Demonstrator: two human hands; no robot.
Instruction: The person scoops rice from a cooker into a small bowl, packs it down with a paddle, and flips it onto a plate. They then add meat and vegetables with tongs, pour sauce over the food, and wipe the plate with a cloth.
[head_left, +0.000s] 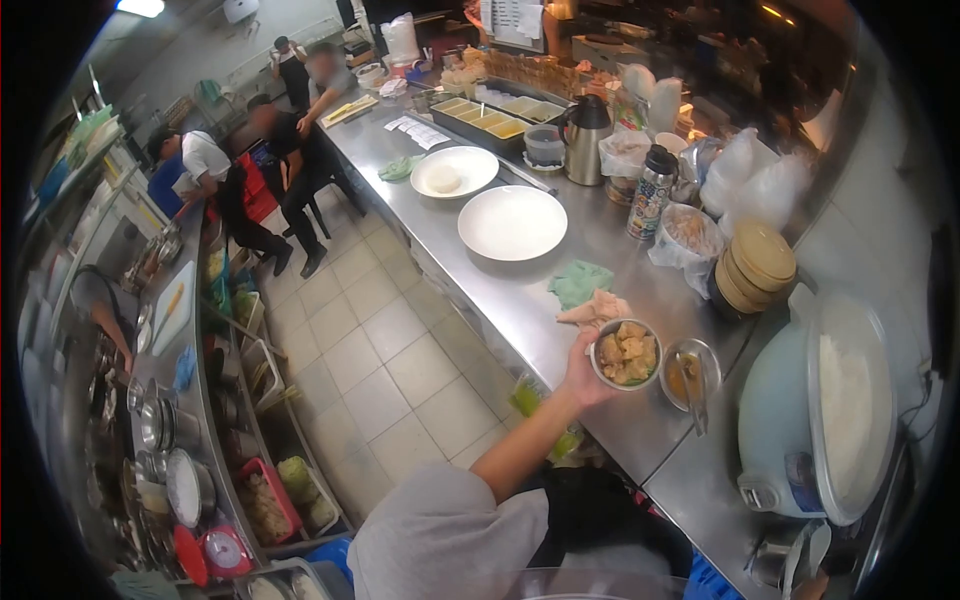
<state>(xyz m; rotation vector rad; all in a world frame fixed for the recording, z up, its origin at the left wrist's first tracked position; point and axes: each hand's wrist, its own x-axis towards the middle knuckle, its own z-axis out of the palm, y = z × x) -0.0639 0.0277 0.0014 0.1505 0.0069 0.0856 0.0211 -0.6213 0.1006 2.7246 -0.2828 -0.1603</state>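
Observation:
My left hand (585, 377) is wrapped around a small round bowl (628, 355) of browned food chunks, with a bit of green at its lower edge. It is held up over the near part of the steel counter. Just right of it stands a metal bowl (690, 375) of brown sauce with a utensil resting in it. At the bottom right edge, only a sliver of my right hand (808, 587) shows, close to pale rice paddles (797, 556) and a metal container (768, 562). Its fingers are mostly hidden.
Two white plates (512, 223) sit further along the steel counter (480, 285), the farther one bearing a pale round mound. Green and pink cloths (580, 285) lie nearby. A large rice cooker (780, 420) full of rice stands right. Several people work across the tiled aisle (395, 330).

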